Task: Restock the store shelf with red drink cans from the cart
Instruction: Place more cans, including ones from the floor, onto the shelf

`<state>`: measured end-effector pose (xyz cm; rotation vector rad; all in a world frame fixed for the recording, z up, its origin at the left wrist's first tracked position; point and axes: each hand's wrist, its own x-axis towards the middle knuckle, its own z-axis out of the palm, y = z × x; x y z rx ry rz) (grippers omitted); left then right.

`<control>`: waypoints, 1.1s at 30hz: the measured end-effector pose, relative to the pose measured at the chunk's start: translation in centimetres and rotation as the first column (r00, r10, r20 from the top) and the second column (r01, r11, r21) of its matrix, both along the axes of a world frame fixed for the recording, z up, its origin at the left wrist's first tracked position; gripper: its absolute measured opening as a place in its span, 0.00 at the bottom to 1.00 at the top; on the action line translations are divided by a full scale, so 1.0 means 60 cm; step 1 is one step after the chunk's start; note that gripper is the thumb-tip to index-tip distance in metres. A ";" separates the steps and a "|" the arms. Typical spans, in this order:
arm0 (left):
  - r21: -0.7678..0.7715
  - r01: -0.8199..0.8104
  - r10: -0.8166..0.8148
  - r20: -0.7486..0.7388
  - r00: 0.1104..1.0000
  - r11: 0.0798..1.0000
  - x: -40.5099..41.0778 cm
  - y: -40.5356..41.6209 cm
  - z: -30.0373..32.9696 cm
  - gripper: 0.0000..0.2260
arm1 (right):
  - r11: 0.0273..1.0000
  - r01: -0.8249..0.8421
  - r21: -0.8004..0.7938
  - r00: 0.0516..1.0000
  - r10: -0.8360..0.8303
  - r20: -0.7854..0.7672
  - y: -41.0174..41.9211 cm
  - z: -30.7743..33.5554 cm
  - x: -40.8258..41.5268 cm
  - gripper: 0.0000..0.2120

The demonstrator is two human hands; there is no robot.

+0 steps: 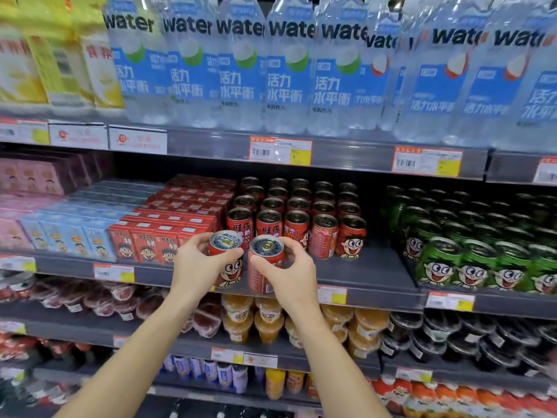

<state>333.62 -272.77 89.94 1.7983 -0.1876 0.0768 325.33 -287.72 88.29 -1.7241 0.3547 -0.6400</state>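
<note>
Red cans upright, tops up, in both hands.

Shelf: bare front strip lay open ahead of the red can rows, room enough for a hand. Left flank blocked by red cartons; right flank by green cans. Overhead, upper shelf edge limited reach from above.
</note>
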 end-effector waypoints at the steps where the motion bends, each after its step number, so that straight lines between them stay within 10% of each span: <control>1: 0.003 0.006 -0.006 -0.003 1.000 1.000 0.006 -0.001 -0.001 0.25 | 1.000 0.010 0.003 1.000 -0.010 -0.006 0.000 -0.001 0.006 0.28; 16: -0.007 0.152 -0.152 -0.045 0.987 0.988 0.061 0.002 -0.002 0.26 | 0.995 0.104 -0.005 0.992 -0.104 -0.067 0.020 -0.013 0.068 0.32; 26: 0.551 -0.075 -0.067 0.232 0.970 0.831 0.066 -0.015 -0.006 0.25 | 0.993 0.116 -0.010 0.991 -0.117 -0.059 0.020 -0.013 0.086 0.29; 33: 0.453 -0.004 -0.079 0.164 0.983 0.892 0.068 -0.029 -0.013 0.29 | 0.995 0.090 -0.052 0.995 -0.093 -0.046 0.015 -0.008 0.083 0.24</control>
